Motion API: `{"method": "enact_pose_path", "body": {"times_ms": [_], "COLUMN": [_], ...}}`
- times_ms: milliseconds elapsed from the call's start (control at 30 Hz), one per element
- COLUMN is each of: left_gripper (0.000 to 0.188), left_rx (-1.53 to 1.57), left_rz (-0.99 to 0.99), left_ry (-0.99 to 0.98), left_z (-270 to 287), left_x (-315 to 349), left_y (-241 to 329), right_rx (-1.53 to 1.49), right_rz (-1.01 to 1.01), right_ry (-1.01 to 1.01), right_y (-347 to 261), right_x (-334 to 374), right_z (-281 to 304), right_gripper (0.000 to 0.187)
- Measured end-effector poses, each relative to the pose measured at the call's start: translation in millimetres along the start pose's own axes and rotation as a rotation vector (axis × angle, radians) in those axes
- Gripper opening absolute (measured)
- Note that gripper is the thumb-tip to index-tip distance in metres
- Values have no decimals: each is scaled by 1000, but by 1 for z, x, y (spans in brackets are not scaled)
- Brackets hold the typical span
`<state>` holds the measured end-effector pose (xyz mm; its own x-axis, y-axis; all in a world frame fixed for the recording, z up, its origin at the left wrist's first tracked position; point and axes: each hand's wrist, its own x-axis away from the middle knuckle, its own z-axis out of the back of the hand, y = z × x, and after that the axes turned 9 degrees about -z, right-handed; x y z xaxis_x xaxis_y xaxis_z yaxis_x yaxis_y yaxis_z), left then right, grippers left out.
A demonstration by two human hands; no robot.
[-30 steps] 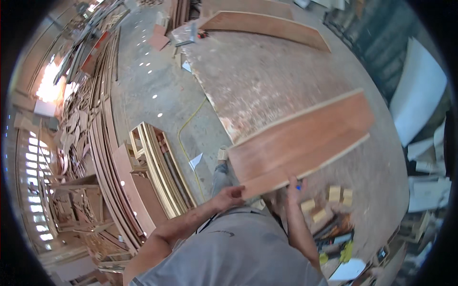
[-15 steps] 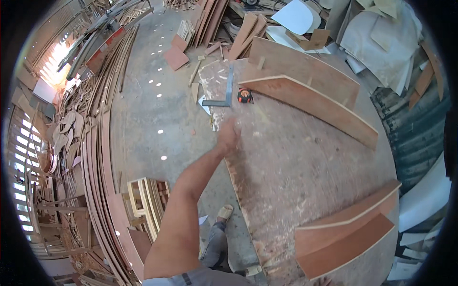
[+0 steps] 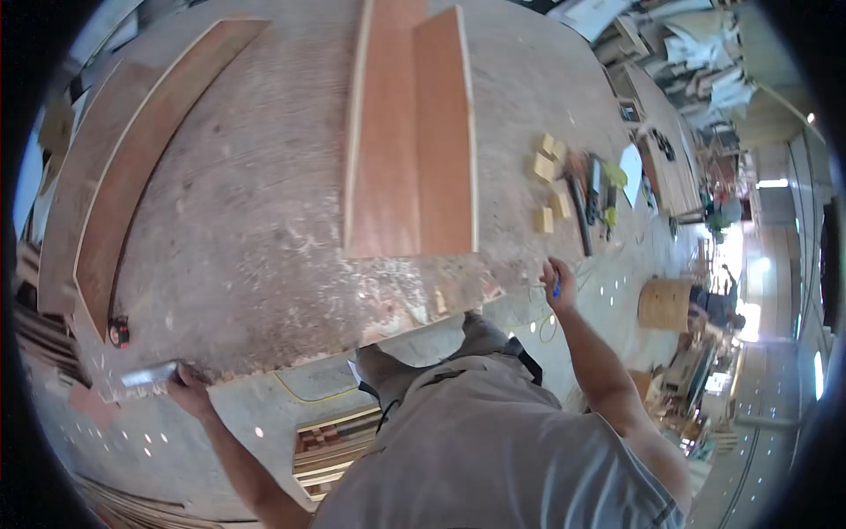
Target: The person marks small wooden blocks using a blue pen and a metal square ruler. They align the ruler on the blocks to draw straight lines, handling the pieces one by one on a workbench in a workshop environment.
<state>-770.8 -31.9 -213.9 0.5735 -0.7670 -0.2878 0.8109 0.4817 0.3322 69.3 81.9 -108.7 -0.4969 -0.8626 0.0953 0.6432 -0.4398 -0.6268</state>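
The left hand (image 3: 187,385) gripped a flat grey metal ruler (image 3: 148,375) at the worn, dust-covered wooden workbench (image 3: 264,247) edge. The right hand (image 3: 559,284) was closed around a small blue pen (image 3: 556,286), mostly hidden. A long reddish-brown plywood board (image 3: 412,132) lay flat, its far end cut off.

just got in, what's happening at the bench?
A person stands at a big dusty workbench. Their left hand grips a metal square at the bench's near left corner, next to a tape measure. Their right hand holds a small blue marker off the near right edge. Two reddish plywood boards lie flat mid-bench, with another long board at the left.
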Motion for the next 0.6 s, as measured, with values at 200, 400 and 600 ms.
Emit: {"method": "enact_pose_path", "body": {"times_ms": [200, 400, 600], "left_gripper": [37, 22, 23], "left_rx": [657, 796, 650], "left_rz": [539, 76, -612], "left_ry": [130, 73, -52], "left_z": [33, 73, 108], "left_x": [130, 256, 303], "left_y": [228, 436, 644], "right_rx": [127, -213, -405], "right_rz": [51, 234, 277], "right_ry": [231, -15, -175], "right_y": [66, 132, 87], "right_x": [-53, -164, -157], "right_z": [8, -37, -22], "right_gripper": [50, 62, 46]}}
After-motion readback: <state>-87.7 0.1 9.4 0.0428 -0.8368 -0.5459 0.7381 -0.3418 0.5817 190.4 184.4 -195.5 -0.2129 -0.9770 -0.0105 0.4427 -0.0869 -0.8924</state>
